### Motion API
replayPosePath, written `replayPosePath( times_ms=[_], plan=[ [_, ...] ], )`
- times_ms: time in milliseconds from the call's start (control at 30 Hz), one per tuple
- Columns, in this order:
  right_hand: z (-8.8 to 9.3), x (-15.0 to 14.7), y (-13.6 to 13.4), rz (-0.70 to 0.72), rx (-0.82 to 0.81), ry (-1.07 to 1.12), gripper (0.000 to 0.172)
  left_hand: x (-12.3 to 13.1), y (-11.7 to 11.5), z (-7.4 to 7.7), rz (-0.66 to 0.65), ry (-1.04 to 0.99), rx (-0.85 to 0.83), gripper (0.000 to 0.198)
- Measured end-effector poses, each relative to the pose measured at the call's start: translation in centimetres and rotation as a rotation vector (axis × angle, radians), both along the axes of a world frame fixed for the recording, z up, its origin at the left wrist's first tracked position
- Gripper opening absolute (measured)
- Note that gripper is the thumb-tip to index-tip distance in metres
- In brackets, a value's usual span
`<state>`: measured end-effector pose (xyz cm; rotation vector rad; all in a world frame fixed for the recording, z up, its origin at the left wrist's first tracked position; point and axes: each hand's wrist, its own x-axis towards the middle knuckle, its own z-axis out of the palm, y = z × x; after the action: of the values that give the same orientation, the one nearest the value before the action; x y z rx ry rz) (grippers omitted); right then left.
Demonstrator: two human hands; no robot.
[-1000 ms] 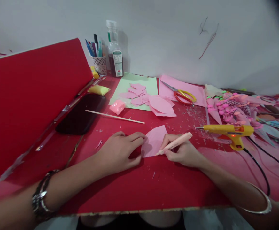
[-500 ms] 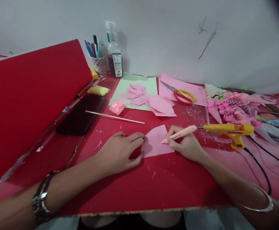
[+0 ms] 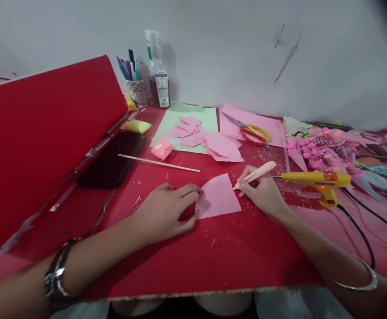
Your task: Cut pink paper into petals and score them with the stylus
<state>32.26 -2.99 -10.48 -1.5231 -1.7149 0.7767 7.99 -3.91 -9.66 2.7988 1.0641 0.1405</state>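
A pale peach marker [image 3: 256, 174] is pinched between the thumb and fingers of my right hand [image 3: 263, 192]. Its tip points left and down, at the right edge of a pink paper piece [image 3: 220, 195] with a curved left side. My left hand [image 3: 170, 208] rests palm down on the red table, its bent fingertips and thumb spread apart at the paper's left edge. Just beyond the paper lies a thin wooden stick [image 3: 160, 163]. Cut pink petal shapes [image 3: 224, 146] lie in a loose pile farther back.
Right of my right hand stands a yellow glue gun [image 3: 316, 179] with a lit red light and black cord. Scissors [image 3: 251, 130] lie on pink sheets. A dark phone [image 3: 111, 159], a pink clay packet [image 3: 162, 149], a bottle [image 3: 160, 82] and a pen cup [image 3: 136, 91] stand or lie leftward.
My right hand has drawn the marker to the right, from over the paper to its right edge. The left hand and the paper have stayed put.
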Motion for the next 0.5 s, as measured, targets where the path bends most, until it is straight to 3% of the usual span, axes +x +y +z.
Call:
replayPosePath(
  times_ms=[200,400,500],
  plan=[
    [0.0,0.0,-0.1,-0.014,0.019,0.13,0.008,0.0,0.1,-0.1,0.01,-0.003,0.006,0.026],
    [0.3,-1.1,-1.2,0.377,-0.159,0.221,0.005,0.1,0.1,-0.1,0.009,-0.008,0.025,0.029],
    [0.3,-1.4,-1.5,0.42,-0.211,0.202,0.009,0.1,0.0,-0.1,0.01,-0.013,0.023,0.028]
  ],
)
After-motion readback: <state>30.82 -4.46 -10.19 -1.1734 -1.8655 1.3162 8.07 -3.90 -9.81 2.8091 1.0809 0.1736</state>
